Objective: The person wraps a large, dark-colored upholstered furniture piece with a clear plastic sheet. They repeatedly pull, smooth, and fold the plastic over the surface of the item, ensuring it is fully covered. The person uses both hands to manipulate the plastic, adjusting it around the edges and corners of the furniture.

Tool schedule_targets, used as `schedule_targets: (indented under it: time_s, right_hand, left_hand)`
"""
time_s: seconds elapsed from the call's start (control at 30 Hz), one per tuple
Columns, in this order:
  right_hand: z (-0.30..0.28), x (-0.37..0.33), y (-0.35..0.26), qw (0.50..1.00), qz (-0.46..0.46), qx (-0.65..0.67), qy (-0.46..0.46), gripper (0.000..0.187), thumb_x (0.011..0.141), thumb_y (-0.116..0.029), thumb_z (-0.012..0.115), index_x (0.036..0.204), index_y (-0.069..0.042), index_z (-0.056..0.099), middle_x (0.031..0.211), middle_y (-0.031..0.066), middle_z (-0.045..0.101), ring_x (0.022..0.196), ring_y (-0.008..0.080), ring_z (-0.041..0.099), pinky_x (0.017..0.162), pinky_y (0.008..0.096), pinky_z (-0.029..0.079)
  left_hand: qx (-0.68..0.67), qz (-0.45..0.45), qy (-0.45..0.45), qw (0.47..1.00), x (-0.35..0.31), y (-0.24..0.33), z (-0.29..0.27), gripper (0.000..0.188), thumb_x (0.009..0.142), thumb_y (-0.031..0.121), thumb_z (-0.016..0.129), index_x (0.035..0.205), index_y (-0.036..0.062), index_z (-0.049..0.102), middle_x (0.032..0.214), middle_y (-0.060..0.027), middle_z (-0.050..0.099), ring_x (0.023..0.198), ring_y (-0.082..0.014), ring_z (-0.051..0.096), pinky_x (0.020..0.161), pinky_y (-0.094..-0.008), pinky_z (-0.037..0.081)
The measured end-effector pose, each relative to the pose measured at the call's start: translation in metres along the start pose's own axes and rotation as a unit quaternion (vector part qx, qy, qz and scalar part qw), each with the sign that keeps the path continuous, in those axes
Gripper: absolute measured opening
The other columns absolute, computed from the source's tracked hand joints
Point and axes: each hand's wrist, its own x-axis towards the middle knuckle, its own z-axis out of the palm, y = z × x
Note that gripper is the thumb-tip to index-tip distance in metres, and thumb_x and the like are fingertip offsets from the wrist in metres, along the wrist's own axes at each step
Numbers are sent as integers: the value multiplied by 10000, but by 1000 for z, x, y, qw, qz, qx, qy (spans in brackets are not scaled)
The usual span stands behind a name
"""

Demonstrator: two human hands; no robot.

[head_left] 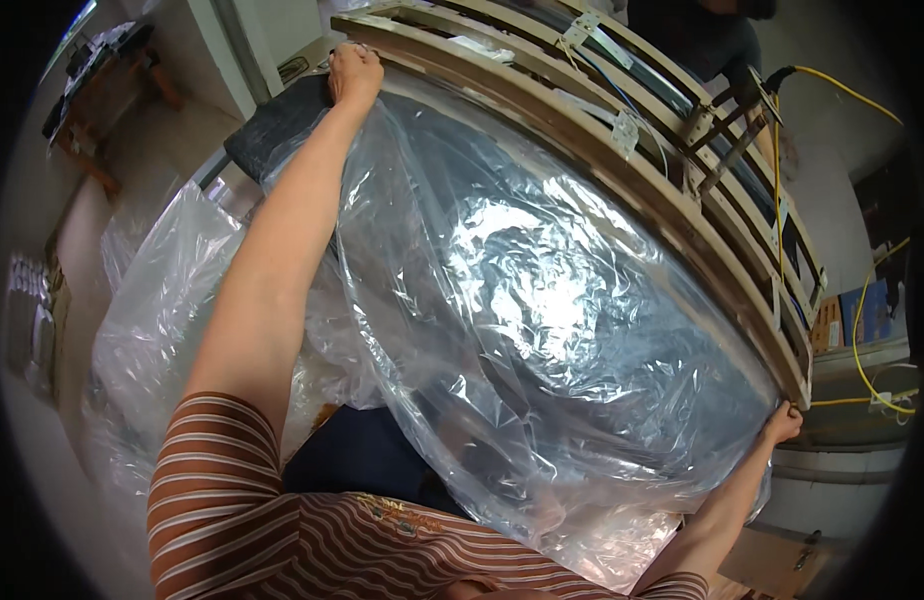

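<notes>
A large clear plastic sheet [422, 250] drapes over a dark upholstered piece [282, 120] in front of me, glaring brightly in its middle. Along its far side runs a long pale wooden frame [572, 125] with slats and metal brackets. My left hand [356, 74] is closed at the frame's far left corner, with folds of the plastic running down from it. At the opposite end, my right hand [783, 424] is closed on the plastic's edge, close against the frame's right corner. The fingertips of both hands are mostly hidden.
More crumpled clear plastic [172, 290] hangs at the left. A yellow hose [857, 335] loops down at the right, near cardboard boxes [830, 325]. Another person [697, 45] in dark clothing is beyond the frame. A wooden-legged table [92, 150] stands far left.
</notes>
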Motion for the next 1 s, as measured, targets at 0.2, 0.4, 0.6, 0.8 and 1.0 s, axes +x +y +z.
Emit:
schedule_targets:
  time_s: [0.2, 0.4, 0.6, 0.8, 1.0]
  right_hand:
    - [-8, 10, 12, 994, 86, 61, -14, 446, 807, -354, 612, 897, 80, 661, 952, 254, 650, 924, 370, 586, 849, 443, 431]
    - [-35, 7, -12, 991, 68, 8, -119, 540, 905, -445, 447, 1076, 22, 657, 1075, 193, 659, 1031, 315, 605, 885, 401, 434]
    - [-124, -74, -96, 967, -241, -56, 65, 191, 841, -244, 615, 937, -83, 652, 990, 111, 631, 934, 313, 583, 797, 423, 447]
    - [-184, -192, -135, 927, -314, 37, -200, 353, 859, -289, 567, 1137, -73, 585, 1230, 137, 550, 1145, 330, 497, 935, 463, 384]
    - [-213, -209, -123, 921, -251, 19, -297, 507, 938, -378, 464, 1367, -111, 426, 1444, 142, 357, 1357, 346, 282, 1073, 560, 223]
  left_hand:
    - [-330, -264, -164, 891, 16, -13, -16, 254, 905, 226, 443, 824, 15, 557, 885, -134, 634, 611, -176, 615, 450, -290, 464]
    - [19, -152, -214, 965, 19, -7, -20, 610, 895, 558, 347, 1172, 85, 616, 1124, -180, 619, 1114, -369, 518, 975, -551, 302]
    - [-301, -259, -373, 838, 40, -54, -48, 390, 903, 330, 580, 1138, 24, 636, 1068, -108, 648, 957, -198, 606, 845, -312, 478]
    - [175, 136, -293, 930, 202, -223, -107, 394, 918, 295, 553, 1177, 2, 595, 1180, -176, 604, 1080, -296, 575, 933, -375, 431]
    - [-89, 307, -467, 824, -17, 36, -92, 413, 957, 238, 514, 1295, 2, 492, 1283, -166, 538, 1204, -270, 496, 1016, -344, 357]
